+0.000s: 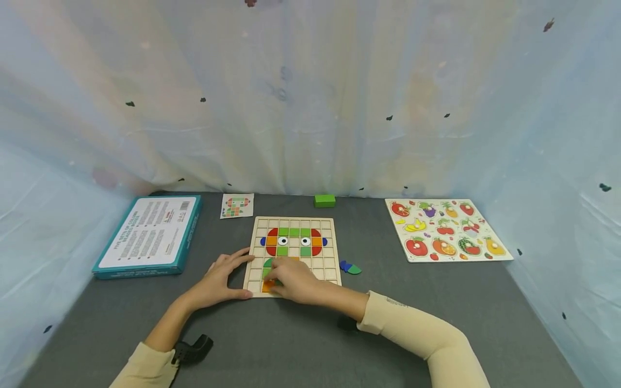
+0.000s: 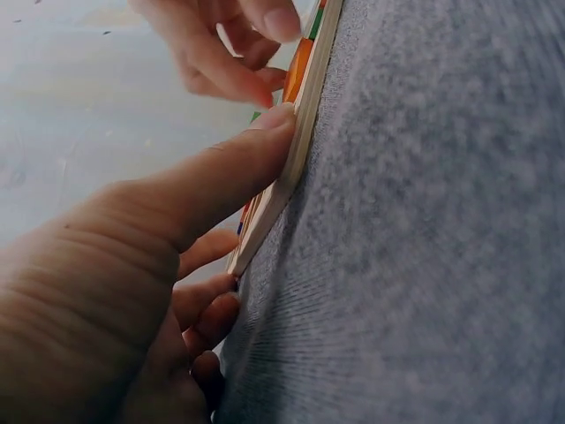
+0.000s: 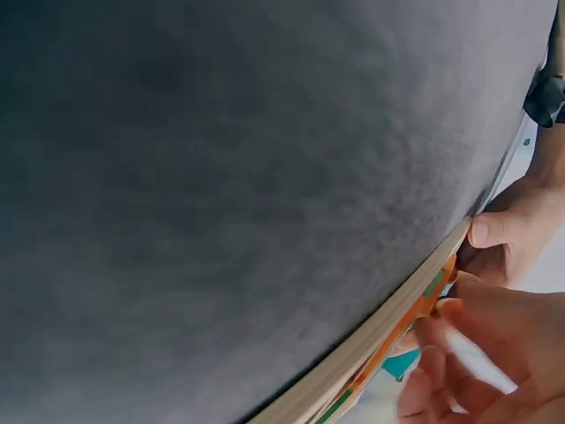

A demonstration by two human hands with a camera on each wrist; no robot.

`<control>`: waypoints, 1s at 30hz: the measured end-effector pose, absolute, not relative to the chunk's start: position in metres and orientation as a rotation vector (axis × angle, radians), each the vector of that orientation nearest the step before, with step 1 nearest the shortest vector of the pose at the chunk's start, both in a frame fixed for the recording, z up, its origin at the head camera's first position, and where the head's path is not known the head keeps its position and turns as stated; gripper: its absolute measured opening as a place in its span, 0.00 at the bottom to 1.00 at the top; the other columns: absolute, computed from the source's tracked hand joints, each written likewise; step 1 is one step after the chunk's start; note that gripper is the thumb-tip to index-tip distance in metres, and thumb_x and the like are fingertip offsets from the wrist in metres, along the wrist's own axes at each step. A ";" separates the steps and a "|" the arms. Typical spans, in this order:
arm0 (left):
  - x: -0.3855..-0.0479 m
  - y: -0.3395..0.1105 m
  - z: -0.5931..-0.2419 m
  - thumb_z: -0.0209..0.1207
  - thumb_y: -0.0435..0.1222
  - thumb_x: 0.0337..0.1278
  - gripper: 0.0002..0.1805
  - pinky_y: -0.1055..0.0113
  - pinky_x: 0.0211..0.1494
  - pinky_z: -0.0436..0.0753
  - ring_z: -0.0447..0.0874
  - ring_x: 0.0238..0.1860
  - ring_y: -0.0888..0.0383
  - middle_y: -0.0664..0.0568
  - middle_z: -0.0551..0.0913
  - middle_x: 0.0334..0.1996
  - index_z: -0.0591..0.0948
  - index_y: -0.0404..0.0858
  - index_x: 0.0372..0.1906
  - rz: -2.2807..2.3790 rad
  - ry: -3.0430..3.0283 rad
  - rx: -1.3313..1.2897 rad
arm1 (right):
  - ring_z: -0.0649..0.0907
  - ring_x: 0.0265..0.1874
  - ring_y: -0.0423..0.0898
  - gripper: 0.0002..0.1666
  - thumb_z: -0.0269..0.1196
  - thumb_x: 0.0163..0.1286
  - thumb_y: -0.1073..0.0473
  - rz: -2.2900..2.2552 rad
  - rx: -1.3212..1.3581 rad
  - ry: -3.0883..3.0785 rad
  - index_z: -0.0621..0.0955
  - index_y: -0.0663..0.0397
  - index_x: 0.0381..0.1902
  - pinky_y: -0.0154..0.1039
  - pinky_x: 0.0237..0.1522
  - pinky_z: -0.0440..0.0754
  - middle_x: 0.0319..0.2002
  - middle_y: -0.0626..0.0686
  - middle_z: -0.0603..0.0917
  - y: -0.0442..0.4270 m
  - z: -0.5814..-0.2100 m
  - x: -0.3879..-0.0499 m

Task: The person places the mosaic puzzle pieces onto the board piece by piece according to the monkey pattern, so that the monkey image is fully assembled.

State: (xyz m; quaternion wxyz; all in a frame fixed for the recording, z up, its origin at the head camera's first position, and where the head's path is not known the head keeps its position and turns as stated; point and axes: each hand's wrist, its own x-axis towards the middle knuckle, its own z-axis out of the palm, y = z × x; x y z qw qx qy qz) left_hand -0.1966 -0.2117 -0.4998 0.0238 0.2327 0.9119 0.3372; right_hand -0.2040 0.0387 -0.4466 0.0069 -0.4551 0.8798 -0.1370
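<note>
A wooden grid board point(image 1: 317, 262) lies on the table, carrying coloured tiles in a face-like pattern with two eye tiles point(image 1: 283, 241). Along its left edge, my left hand point(image 1: 220, 283) rests with fingers spread, its thumb point(image 2: 274, 119) at the near corner. Over the board's near left part, my right hand point(image 1: 296, 280) has curled fingers and pinches at an orange tile point(image 2: 298, 71), low against the board. The right hand covers some of the tiles beneath it. In the right wrist view, orange and green tiles point(image 3: 433, 284) show by its fingertips.
Blue and green loose pieces point(image 1: 353, 269) lie right of the board. Behind it are a pattern card point(image 1: 237, 206) and a green block point(image 1: 324, 201). A teal-edged box point(image 1: 147, 234) stands left; a fruit puzzle board point(image 1: 446, 231) lies right. A patterned curtain point(image 1: 310, 108) surrounds the table.
</note>
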 end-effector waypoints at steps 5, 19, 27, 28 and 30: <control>-0.198 -0.211 -0.497 0.73 0.59 0.44 0.51 0.36 0.58 0.64 0.60 0.62 0.48 0.44 0.58 0.76 0.69 0.41 0.73 1.023 2.824 0.746 | 0.77 0.44 0.42 0.09 0.70 0.67 0.56 -0.376 -1.621 2.743 0.89 0.47 0.44 0.31 0.46 0.75 0.43 0.44 0.85 0.055 -0.446 -0.202; -0.210 -0.210 -0.500 0.75 0.56 0.43 0.47 0.32 0.59 0.62 0.59 0.65 0.46 0.46 0.60 0.76 0.74 0.44 0.70 1.094 2.730 0.875 | 0.71 0.66 0.52 0.18 0.64 0.72 0.52 -0.233 -1.723 2.696 0.84 0.45 0.57 0.51 0.61 0.69 0.64 0.49 0.78 0.096 -0.442 -0.195; -0.214 -0.212 -0.499 0.75 0.56 0.42 0.48 0.31 0.60 0.60 0.56 0.68 0.44 0.46 0.58 0.76 0.73 0.46 0.71 1.106 2.693 0.860 | 0.78 0.50 0.52 0.13 0.71 0.64 0.58 -0.530 -1.316 2.975 0.87 0.53 0.46 0.55 0.50 0.72 0.48 0.54 0.83 0.167 -0.444 -0.210; -0.214 -0.212 -0.499 0.75 0.56 0.42 0.48 0.31 0.60 0.60 0.56 0.67 0.44 0.47 0.58 0.76 0.73 0.46 0.71 1.110 2.688 0.856 | 0.78 0.47 0.52 0.12 0.71 0.64 0.58 -0.537 -1.282 2.989 0.88 0.53 0.45 0.54 0.49 0.72 0.47 0.54 0.83 0.172 -0.444 -0.210; -0.213 -0.212 -0.499 0.76 0.55 0.41 0.48 0.32 0.60 0.61 0.56 0.67 0.45 0.47 0.59 0.76 0.73 0.45 0.71 1.123 2.681 0.850 | 0.78 0.46 0.51 0.14 0.71 0.64 0.57 -0.516 -1.276 2.998 0.87 0.54 0.47 0.53 0.48 0.72 0.47 0.53 0.83 0.176 -0.447 -0.207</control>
